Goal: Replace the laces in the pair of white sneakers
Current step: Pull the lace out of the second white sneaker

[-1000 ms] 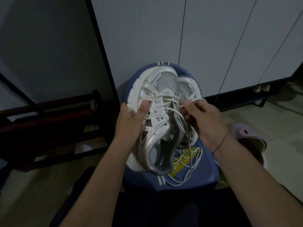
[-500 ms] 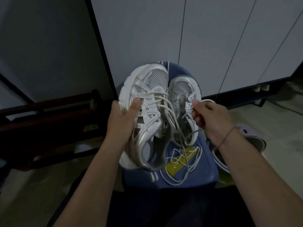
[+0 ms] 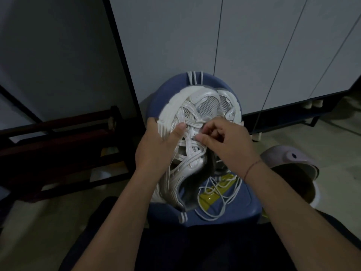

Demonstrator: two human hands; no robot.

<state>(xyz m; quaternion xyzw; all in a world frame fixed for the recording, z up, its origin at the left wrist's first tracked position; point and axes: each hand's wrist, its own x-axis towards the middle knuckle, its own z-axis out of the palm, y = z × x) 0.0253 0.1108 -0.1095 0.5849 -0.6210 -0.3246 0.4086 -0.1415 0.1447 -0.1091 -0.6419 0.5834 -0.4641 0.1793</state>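
Note:
A white mesh sneaker is held up over a blue stool, toe pointing away from me. My left hand grips its left side and sole, thumb across the eyelets. Over the lacing, my right hand has its fingers curled and pinches the white lace near the middle eyelets. The second white sneaker lies behind on the stool, mostly hidden by my right hand. Loose white laces lie in a tangle on the stool seat over a yellow patch.
Grey cabinet doors stand just behind the stool. A dark wooden rack sits to the left. A pale purple bowl-like container is on the floor at the right. My dark-clothed legs fill the bottom of the view.
My right hand has come back left from its pulled-out position onto the sneaker's lacing. The left hand has shifted the held sneaker to the right, over the second one.

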